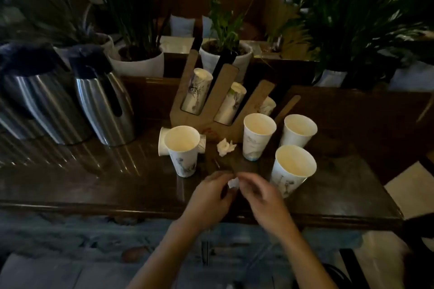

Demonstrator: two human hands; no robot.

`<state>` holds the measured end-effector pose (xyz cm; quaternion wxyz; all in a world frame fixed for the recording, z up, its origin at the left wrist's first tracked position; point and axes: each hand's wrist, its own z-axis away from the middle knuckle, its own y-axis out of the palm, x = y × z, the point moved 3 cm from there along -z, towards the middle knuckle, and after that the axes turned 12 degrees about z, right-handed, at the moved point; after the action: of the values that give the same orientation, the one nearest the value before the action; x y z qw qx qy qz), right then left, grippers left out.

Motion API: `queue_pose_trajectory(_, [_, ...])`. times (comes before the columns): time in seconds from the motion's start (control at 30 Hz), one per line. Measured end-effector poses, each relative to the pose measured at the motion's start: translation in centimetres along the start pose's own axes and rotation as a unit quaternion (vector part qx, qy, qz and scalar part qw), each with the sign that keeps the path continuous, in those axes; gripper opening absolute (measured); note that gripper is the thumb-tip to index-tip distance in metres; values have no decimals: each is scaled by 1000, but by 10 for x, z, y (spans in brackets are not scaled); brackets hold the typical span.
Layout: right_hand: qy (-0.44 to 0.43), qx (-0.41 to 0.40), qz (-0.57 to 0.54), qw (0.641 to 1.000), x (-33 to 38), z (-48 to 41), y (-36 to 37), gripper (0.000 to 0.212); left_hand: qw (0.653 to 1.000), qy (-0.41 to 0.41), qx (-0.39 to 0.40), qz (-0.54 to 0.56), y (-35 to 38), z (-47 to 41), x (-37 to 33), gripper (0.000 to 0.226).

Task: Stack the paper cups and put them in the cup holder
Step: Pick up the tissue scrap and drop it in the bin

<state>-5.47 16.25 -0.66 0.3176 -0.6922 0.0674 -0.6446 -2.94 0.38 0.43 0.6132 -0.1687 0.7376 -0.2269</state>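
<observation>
Several white paper cups stand upright on the dark wooden table (94, 183): one at the left (182, 150), one in the middle (257, 137), one at the back right (298, 130) and one at the front right (291, 169). Another cup (162, 141) lies on its side behind the left one. The wooden cup holder (218, 101) leans back with cup stacks (198, 89) in its slots. My left hand (209, 197) and my right hand (260, 195) meet near the table's front, pinching a small white paper scrap (233, 182) between them.
A crumpled white tissue (225, 146) lies in front of the holder. Two steel thermos jugs (103, 103) stand at the left. White plant pots (138, 63) line the back. The table's front edge runs just under my wrists.
</observation>
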Motion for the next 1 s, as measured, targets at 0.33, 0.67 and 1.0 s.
queue_pose_trajectory(0.33, [-12,1,248,969,5,-112,35,45,969,-6,92,-228,22,-21,25,43])
queue_pose_trajectory(0.67, [-56,-39,368,928,-7,-132,53,30,978,-2,41,-204,-6,4,34,42])
queue_pose_trajectory(1.0, [-75,-104,210,969,-7,18,49,29,986,32,38,-161,-11,57,25,26])
